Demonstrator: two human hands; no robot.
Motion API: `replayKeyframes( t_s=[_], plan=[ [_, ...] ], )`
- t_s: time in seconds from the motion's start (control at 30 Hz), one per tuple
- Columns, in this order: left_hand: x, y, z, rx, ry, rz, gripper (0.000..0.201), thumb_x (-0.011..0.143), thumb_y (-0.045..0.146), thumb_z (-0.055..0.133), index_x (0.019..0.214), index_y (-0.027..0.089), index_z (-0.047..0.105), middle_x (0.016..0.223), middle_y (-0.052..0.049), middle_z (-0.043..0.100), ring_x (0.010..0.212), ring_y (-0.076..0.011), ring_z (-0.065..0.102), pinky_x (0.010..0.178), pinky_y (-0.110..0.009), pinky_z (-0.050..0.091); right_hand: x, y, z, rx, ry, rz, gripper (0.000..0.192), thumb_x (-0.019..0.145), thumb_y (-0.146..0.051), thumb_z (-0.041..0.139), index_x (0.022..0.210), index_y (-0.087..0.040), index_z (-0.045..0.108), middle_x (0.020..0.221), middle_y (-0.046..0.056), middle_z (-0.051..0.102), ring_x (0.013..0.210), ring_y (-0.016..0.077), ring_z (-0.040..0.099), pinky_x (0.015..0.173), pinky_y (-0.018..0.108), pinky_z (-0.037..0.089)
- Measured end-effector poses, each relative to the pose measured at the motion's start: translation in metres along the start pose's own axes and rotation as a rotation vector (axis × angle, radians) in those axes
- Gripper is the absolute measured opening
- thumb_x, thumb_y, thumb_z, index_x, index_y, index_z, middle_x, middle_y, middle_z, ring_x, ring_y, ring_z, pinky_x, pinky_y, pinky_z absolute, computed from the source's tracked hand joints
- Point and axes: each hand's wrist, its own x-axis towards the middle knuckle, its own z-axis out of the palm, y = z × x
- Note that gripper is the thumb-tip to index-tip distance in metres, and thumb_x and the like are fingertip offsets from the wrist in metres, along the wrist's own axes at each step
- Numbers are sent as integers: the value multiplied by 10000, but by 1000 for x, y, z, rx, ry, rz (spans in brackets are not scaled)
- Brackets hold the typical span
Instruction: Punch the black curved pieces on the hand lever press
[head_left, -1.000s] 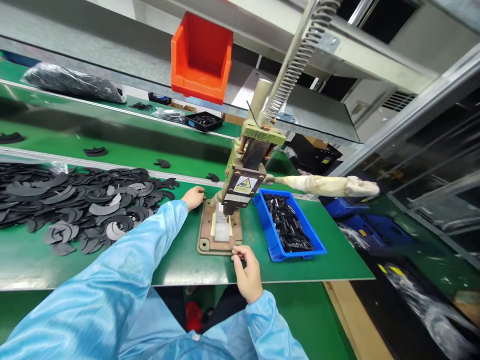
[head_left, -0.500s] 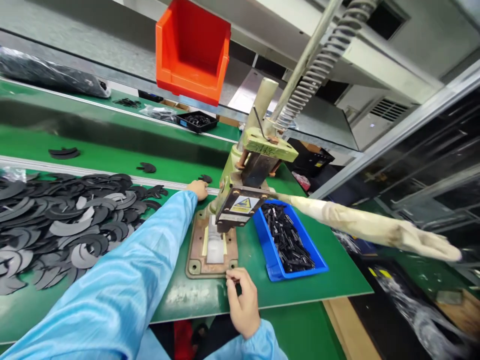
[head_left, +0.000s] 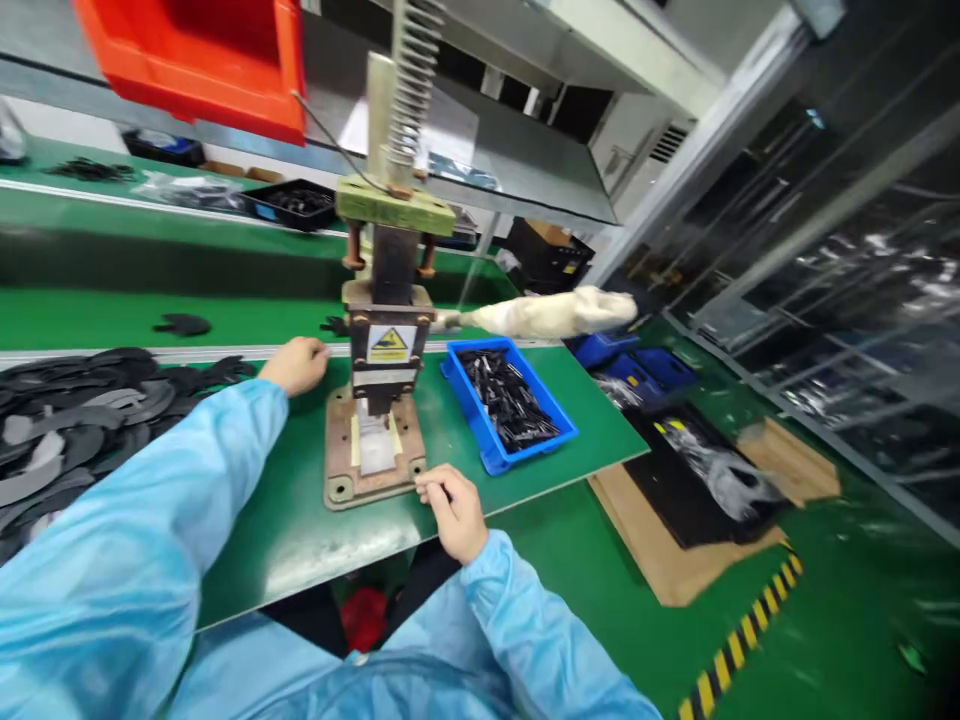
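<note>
My left hand (head_left: 296, 366) is beside the press on its left, fingers curled together; whether anything is between them I cannot make out. My right hand (head_left: 454, 510) is closed in a loose pinch at the front right corner of the press base (head_left: 341, 488); its fingertips hide any small thing they hold. Between the hands stands the hand press (head_left: 386, 350), with a yellow warning label on its head. Beneath the head lies a pale block (head_left: 376, 450). A black flat part (head_left: 182, 324) and another dark part (head_left: 334, 326) lie on the green ledge behind.
Black curved pieces (head_left: 82, 425) are heaped at the left. A blue bin (head_left: 491, 455) of thin black parts stands right of the press. The wrapped press handle (head_left: 555, 314) sticks out above it. An orange bin (head_left: 202, 80) hangs at upper left.
My left hand has drawn back from the dark part on the ledge, which stays there. My right hand keeps its place by the base corner. The view has swung to the right.
</note>
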Motion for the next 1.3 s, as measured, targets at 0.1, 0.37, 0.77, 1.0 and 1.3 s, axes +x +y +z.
replayKeyframes(
  t_s=[0.1,0.37,0.77,1.0,1.3],
  plan=[
    [-38,-12,-10,98,-17,38,433,1023,504,487,792,204,697,699,-18,654,759,-217,582,682,-274,376,13,-2,-40,-90,37,21,289,1051,-337,498,1031,-205,755,912,43,755,817,135,708,776,298,604],
    [-175,-43,35,-261,-39,174,443,997,655,529,866,264,691,980,-1,741,972,-236,656,889,-326,500,90,49,-167,-562,19,333,284,969,-434,677,1081,-175,715,1021,47,735,915,155,671,940,397,587],
    [-223,-62,83,-416,212,361,299,1049,398,588,821,217,658,999,-57,695,969,-200,662,915,-345,516,112,49,-165,-668,-36,465,278,937,-463,707,994,-193,736,994,48,768,976,188,706,996,434,567],
    [-219,-54,83,-395,203,535,263,1070,333,551,866,212,664,953,-57,679,954,-197,654,896,-358,530,65,-7,-112,-253,180,303,501,902,-598,622,1116,-161,738,963,113,791,812,195,678,803,380,572],
    [-231,-53,78,-300,185,736,449,956,364,748,1359,224,608,1124,-91,737,998,-230,701,878,-380,586,3,-51,46,200,-13,335,475,884,-645,656,980,-189,748,761,48,757,627,132,634,587,275,520]
  ],
)
